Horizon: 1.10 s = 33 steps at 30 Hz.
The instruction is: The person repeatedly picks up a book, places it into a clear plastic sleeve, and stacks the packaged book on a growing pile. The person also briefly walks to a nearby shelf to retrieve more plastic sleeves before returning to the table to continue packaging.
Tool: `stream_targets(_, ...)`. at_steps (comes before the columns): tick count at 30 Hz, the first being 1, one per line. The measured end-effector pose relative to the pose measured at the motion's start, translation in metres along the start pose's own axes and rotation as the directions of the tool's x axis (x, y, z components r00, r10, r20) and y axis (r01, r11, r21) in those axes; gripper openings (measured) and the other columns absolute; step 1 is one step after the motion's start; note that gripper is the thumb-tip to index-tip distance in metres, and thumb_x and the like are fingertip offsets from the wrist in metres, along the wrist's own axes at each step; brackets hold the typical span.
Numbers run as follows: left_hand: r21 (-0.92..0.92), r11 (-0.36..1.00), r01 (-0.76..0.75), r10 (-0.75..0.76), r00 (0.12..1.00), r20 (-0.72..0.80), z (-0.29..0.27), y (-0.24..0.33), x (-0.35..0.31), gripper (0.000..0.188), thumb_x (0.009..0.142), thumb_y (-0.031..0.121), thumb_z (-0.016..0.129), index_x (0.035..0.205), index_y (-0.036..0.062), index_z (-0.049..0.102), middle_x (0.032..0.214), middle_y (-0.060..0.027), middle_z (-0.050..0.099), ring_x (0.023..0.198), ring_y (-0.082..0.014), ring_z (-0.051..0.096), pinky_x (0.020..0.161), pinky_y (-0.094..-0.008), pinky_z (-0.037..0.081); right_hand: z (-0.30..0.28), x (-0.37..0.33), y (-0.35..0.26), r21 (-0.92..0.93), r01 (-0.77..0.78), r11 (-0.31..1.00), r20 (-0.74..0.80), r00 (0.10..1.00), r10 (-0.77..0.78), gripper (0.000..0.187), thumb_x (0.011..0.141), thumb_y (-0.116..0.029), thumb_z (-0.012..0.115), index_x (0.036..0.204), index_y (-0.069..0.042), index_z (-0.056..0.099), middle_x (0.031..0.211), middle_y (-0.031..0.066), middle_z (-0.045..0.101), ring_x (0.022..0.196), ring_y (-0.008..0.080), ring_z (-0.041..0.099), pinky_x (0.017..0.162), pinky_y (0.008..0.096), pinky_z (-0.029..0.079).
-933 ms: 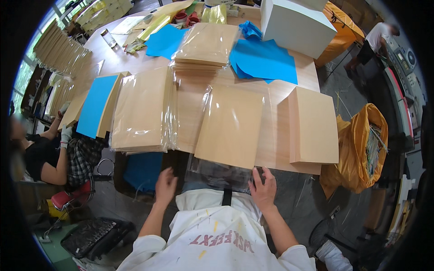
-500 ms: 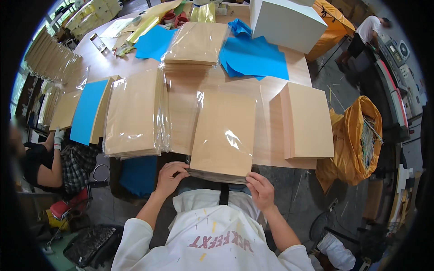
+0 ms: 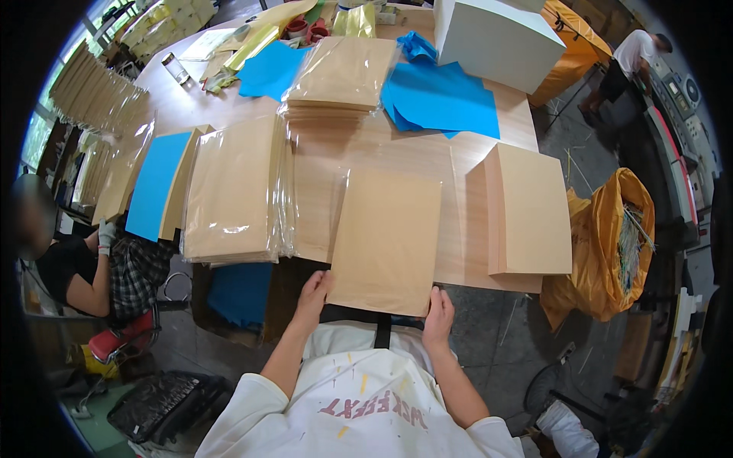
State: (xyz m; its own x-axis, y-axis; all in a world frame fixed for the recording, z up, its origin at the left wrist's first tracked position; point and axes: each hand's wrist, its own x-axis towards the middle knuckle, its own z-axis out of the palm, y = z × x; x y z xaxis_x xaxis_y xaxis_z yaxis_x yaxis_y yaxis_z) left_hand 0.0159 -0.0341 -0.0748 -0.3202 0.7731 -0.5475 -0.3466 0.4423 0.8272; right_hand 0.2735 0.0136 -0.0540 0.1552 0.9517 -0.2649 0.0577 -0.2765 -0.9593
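Note:
A tan paper packet (image 3: 385,240) in clear film stands out over the table's near edge, in front of my body. My left hand (image 3: 310,298) is closed on its lower left edge, and my right hand (image 3: 437,317) grips the lower right edge. The fingers behind the packet are hidden. To its left on the table sits a stack of film-wrapped tan packets (image 3: 233,195). A bare tan paper stack (image 3: 534,210) lies to the right.
More wrapped packets (image 3: 343,69) lie farther back, between blue sheets (image 3: 443,99). A white box (image 3: 496,46) stands at the far right. An orange sack (image 3: 603,259) of strips is beside the table. A gloved co-worker (image 3: 76,271) sits at the left; another person (image 3: 630,65) stands far right.
My hands have shifted from the packet's near corners onto its lower sides. The packet is tilted differently, and its layered near edge no longer shows. The whole view has shifted slightly.

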Motion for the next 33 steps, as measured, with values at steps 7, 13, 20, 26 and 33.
stream_targets(7,-0.103,0.992,0.068,-0.08,0.99,-0.116,0.01,-0.021,0.022,0.044,0.101,0.044,0.05,0.113,0.0046,0.065,0.102,-0.001,0.067,0.094,-0.0092,0.056,0.083,-0.0254,0.045,-0.008,0.018,0.005,-0.031,-0.295,0.955,0.136,0.945,0.296,0.038,0.102,-0.033,0.043,0.087,-0.002,0.06,0.064,0.0031,0.054,0.047,0.0119,0.048,0.04,0.0278,0.038)
stream_targets(13,0.515,0.853,-0.078,0.112,0.993,-0.035,0.003,0.023,0.009,0.05,0.1,0.045,0.045,0.103,-0.0005,0.065,0.094,-0.0162,0.069,0.088,-0.0254,0.065,0.08,-0.0372,0.049,-0.011,0.004,-0.035,-0.426,0.177,0.887,0.085,0.984,-0.155,0.039,0.102,-0.033,0.041,0.099,0.002,0.057,0.092,0.0303,0.064,0.093,0.051,0.059,0.076,0.0488,0.048)
stream_targets(20,0.826,0.42,-0.377,0.513,0.849,0.126,0.054,0.107,-0.06,0.03,0.096,0.033,0.055,0.094,0.0036,0.057,0.073,-0.0176,0.063,0.07,-0.0384,0.063,0.061,-0.0459,0.048,0.009,0.019,-0.005,-0.209,0.079,0.975,0.208,0.977,-0.034,0.045,0.104,-0.037,0.036,0.088,-0.001,0.057,0.067,0.0096,0.06,0.048,0.018,0.057,0.042,0.0302,0.045)
stream_targets(26,0.854,0.333,-0.4,0.758,0.652,0.011,-0.01,0.171,-0.093,0.029,0.097,0.029,0.055,0.086,0.0026,0.055,0.066,-0.0157,0.055,0.06,-0.0289,0.057,0.056,-0.0396,0.044,0.087,0.009,-0.067,-0.125,0.244,0.962,0.49,0.858,-0.154,0.033,0.103,-0.031,0.04,0.098,-0.001,0.052,0.068,0.0197,0.061,0.049,0.0323,0.059,0.049,0.0422,0.049)
stream_targets(33,0.578,0.599,-0.554,0.767,0.604,-0.217,-0.181,0.222,-0.028,0.037,0.101,0.031,0.048,0.095,-0.0034,0.059,0.075,-0.0148,0.054,0.075,-0.0159,0.054,0.067,-0.0337,0.044,0.233,-0.012,-0.135,-0.247,0.647,0.721,0.615,0.68,-0.399,0.043,0.099,-0.046,0.044,0.098,-0.005,0.057,0.074,0.0226,0.064,0.072,0.0409,0.065,0.065,0.0507,0.051)
